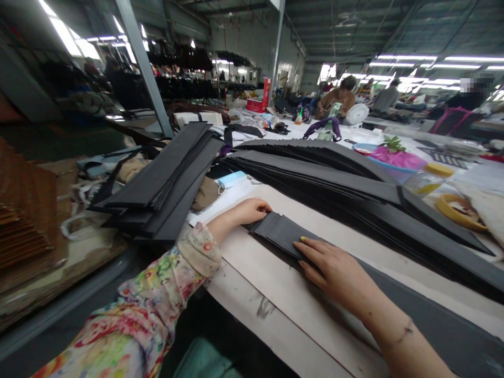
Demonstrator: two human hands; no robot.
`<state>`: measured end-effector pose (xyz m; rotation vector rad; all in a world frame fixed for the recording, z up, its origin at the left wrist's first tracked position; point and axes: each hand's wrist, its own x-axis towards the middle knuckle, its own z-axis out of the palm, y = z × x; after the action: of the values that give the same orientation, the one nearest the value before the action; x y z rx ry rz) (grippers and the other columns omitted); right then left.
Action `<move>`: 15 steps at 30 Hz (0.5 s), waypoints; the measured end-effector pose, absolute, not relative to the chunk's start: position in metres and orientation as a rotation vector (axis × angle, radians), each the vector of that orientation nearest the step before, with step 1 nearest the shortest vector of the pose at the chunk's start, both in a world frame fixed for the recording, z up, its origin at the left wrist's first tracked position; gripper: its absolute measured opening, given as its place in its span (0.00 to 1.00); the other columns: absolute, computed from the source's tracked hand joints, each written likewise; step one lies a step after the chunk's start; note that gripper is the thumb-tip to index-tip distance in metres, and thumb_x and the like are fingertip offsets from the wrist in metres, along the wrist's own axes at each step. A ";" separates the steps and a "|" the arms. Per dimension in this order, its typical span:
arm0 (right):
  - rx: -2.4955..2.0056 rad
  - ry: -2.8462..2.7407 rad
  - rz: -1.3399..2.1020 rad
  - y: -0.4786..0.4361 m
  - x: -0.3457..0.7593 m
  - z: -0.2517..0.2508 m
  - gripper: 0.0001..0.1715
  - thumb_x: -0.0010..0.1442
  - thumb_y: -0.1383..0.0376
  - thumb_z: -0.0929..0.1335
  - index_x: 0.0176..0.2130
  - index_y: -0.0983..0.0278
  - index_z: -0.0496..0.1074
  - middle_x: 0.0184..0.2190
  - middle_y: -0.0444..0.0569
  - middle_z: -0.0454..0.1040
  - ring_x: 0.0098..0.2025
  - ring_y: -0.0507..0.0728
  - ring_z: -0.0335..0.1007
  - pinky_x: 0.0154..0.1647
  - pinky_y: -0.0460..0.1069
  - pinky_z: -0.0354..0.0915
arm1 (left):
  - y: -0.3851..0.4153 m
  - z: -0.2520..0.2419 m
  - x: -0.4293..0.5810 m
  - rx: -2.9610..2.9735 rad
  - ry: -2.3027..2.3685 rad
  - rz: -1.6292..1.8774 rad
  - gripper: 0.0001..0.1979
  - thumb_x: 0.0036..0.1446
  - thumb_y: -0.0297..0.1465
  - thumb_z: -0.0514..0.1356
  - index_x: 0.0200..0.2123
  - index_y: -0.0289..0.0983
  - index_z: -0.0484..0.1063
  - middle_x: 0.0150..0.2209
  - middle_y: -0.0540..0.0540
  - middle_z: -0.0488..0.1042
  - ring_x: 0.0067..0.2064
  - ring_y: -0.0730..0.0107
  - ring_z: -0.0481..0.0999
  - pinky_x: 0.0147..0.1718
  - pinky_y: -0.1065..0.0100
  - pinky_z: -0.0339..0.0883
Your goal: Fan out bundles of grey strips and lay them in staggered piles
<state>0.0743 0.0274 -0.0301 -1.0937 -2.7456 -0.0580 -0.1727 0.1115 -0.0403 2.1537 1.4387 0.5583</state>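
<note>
A stack of long dark grey strips (417,299) runs across the pale board (244,262) in front of me, its near layers fanned at the left end. My left hand (252,211) is at that end, fingers curled and closed on the strips' edge. Flat on top of the stack rests my right hand (326,260), its fingers stretched out and a little apart. Behind it lie long bundles of dark strips (323,176). More dark strips (157,178) are piled at the left.
A blue face mask (231,179) lies behind my left hand. To the right are a yellow-lidded jar (429,178), a yellow ring-shaped item (460,211) and a basin with pink plastic (397,157). Brown stacked material (27,220) stands far left. A person (338,100) sits across the table.
</note>
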 end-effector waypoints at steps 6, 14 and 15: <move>-1.080 -2.791 -0.131 0.026 0.075 -0.030 0.26 0.54 0.71 0.61 0.53 0.64 0.64 0.50 0.57 0.68 0.48 0.62 0.67 0.45 0.57 0.67 | 0.111 -0.040 -0.172 2.167 1.445 0.558 0.16 0.46 0.21 0.53 0.39 0.34 0.74 0.36 0.47 0.73 0.37 0.72 0.70 0.38 0.74 0.62; -1.103 -2.821 -0.101 0.026 0.077 -0.027 0.26 0.54 0.71 0.60 0.53 0.64 0.64 0.50 0.56 0.67 0.48 0.62 0.66 0.45 0.57 0.67 | 0.113 -0.041 -0.174 2.155 1.502 0.553 0.17 0.45 0.20 0.52 0.39 0.33 0.73 0.36 0.46 0.73 0.37 0.71 0.70 0.38 0.73 0.63; -1.102 -2.815 -0.101 0.026 0.077 -0.028 0.25 0.55 0.71 0.60 0.53 0.64 0.65 0.50 0.56 0.67 0.48 0.62 0.66 0.45 0.58 0.67 | 0.114 -0.042 -0.174 2.151 1.518 0.557 0.17 0.45 0.20 0.52 0.39 0.33 0.73 0.36 0.46 0.73 0.37 0.71 0.70 0.39 0.73 0.63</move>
<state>0.0774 0.0262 -0.0279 -1.1019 -2.8149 -0.1012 -0.1738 0.1140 -0.0423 2.1511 1.5177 0.5567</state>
